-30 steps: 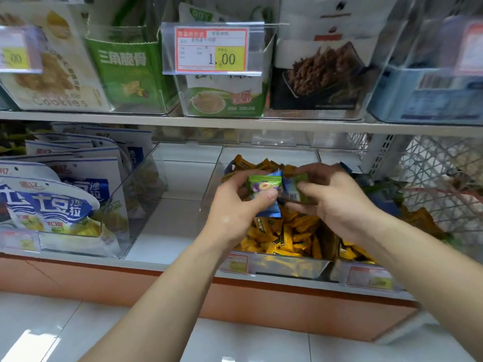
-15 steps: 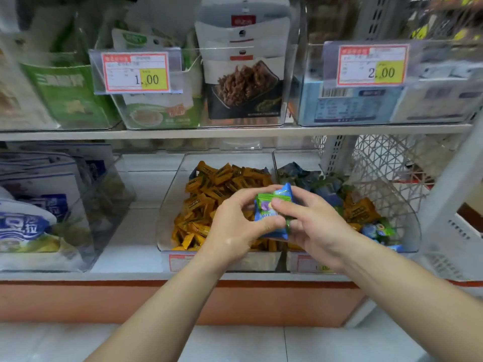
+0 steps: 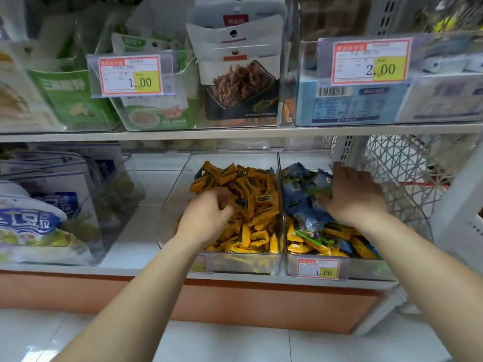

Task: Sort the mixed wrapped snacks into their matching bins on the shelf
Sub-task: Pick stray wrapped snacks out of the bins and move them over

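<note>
My left hand (image 3: 206, 218) is down in the left bin (image 3: 172, 205), fingers curled into the pile of yellow snacks (image 3: 256, 205). The knuckles hide the fingertips, so I cannot tell whether I have one pinched or am only raking through. My right hand (image 3: 355, 199) lies spread and loose on the blue packets (image 3: 300, 202) heaped toward the back of the right bin (image 3: 371, 270), resting on them and gripping nothing that I can see.

Both bins stand side by side, touching, at the front edge of the lower shelf (image 3: 125, 246). The sorting is not done: along the front wall of the right bin, stray yellow bars (image 3: 337, 232) and a few green packets (image 3: 311, 235) lie mixed under the blue.

I expect these to be light, small and slick, the film wrappers sliding over each other, so a scoop would likely spill some. The better hold is probably a pinch across a bar's narrow middle, or on the crimped end of a wrapper, one or two at a time. The contents may crush, so I would squeeze gently.
</note>
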Available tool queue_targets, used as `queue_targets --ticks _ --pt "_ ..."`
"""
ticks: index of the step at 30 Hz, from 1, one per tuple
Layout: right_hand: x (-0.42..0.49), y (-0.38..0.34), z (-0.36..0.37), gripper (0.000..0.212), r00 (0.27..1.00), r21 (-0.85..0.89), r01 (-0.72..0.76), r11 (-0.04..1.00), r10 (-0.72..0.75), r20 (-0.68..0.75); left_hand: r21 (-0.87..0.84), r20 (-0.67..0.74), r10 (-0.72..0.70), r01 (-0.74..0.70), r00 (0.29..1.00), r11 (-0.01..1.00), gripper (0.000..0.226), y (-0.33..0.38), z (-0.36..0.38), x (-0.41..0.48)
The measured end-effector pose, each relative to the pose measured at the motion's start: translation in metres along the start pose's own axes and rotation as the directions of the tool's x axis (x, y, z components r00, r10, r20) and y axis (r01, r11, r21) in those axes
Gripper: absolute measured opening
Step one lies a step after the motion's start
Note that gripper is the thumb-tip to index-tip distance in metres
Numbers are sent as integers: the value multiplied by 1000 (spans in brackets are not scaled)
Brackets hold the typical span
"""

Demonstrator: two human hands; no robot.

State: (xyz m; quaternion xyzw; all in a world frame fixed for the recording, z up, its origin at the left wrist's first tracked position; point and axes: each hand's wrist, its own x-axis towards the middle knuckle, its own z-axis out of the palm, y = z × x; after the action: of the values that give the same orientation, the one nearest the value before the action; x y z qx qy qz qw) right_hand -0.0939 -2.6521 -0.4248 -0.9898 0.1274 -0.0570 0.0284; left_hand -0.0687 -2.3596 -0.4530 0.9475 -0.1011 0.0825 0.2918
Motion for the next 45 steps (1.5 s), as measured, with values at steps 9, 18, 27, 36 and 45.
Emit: queue_targets --ticks 9,18,27,36,45 --pt "-18 -58 3 49 833 230 547 805 -495 -248 102 291 -62 34 955 994 29 14 31 65" --pt "-25 -81 27 48 771 -54 636 770 -637 -1 43 504 -27 6 864 999 34 -2 26 78" --pt "-26 -81 30 47 766 -5 643 766 -643 23 -62 232 53 -39 971 997 18 -17 25 69" --pt "-27 -84 31 54 785 11 620 785 -620 -9 -181 -54 -76 65 996 981 20 -20 -20 51" --pt "-47 -108 9 60 916 713 382 588 -340 -211 -551 0 -92 77 996 831 13 35 -30 -4"
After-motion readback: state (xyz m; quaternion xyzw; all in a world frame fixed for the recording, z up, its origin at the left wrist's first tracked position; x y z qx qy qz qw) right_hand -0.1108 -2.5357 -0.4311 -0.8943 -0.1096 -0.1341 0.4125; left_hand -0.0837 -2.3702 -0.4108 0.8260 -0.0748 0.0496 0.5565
